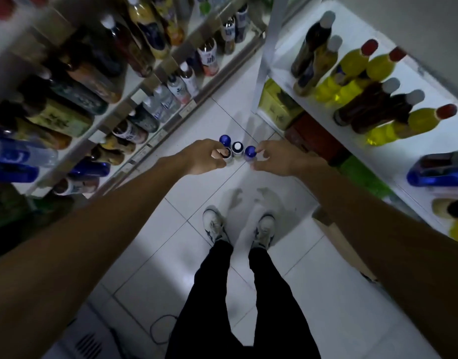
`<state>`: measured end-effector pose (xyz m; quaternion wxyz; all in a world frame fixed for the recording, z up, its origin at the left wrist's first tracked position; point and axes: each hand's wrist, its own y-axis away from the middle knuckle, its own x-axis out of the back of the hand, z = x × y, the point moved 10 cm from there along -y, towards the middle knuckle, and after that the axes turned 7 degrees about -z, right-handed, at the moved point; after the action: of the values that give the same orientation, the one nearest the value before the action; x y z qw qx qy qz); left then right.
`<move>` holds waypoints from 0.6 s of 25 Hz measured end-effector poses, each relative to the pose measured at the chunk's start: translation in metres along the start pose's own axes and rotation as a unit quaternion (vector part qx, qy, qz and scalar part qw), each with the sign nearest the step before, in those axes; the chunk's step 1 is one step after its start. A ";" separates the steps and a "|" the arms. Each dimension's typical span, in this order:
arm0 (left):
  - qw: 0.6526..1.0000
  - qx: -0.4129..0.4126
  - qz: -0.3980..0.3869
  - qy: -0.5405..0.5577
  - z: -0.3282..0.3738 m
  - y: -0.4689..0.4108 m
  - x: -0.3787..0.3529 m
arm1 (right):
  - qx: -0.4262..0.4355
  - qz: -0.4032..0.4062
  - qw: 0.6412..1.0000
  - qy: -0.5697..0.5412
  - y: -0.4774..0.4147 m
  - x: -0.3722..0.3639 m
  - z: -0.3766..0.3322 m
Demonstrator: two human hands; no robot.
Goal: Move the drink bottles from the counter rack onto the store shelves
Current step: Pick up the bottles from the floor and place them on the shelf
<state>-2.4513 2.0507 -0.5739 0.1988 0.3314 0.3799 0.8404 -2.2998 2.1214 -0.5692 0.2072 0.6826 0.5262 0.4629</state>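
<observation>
Bottles [237, 147], four in a tight cluster, are held between our two hands above the tiled floor [326, 294], seen cap-on. Our left hand [204, 158] curls its fingers round the dark-capped one, and our right hand [277, 159] pinches the nearer blue-capped one at the neck. We cannot tell which hand bears the white-capped one or the farther blue one. Open floor runs ahead between the front edge of the shelves [150, 85] on the left and the rack [282, 55] on the right, both stocked. The bottle bodies are hidden beneath their caps. Shelf labels are blurred, and the frame cuts off the rack's right end.
</observation>
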 end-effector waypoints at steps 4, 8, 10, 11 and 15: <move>1.000 -0.005 0.001 -0.014 -0.015 -0.071 -0.039 | -0.008 0.010 1.000 -0.004 -0.051 -0.024 0.063; 1.000 -0.024 0.012 -0.011 -0.042 -0.155 -0.067 | -0.021 0.045 0.999 -0.021 -0.132 -0.050 0.129; 0.999 -0.039 0.028 -0.014 -0.064 -0.203 -0.082 | -0.019 0.069 0.996 -0.048 -0.184 -0.066 0.159; 0.997 -0.049 0.044 -0.037 -0.071 -0.226 -0.087 | -0.011 0.091 0.994 -0.052 -0.208 -0.069 0.171; 0.967 -0.125 0.136 -0.176 -0.093 -0.313 -0.092 | -0.009 0.146 0.987 -0.061 -0.313 -0.093 0.223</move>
<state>-2.4268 2.1477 -0.8974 0.1858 0.4953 0.1823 0.8288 -2.2765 2.1956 -0.9568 0.1756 0.7772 0.4028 0.4504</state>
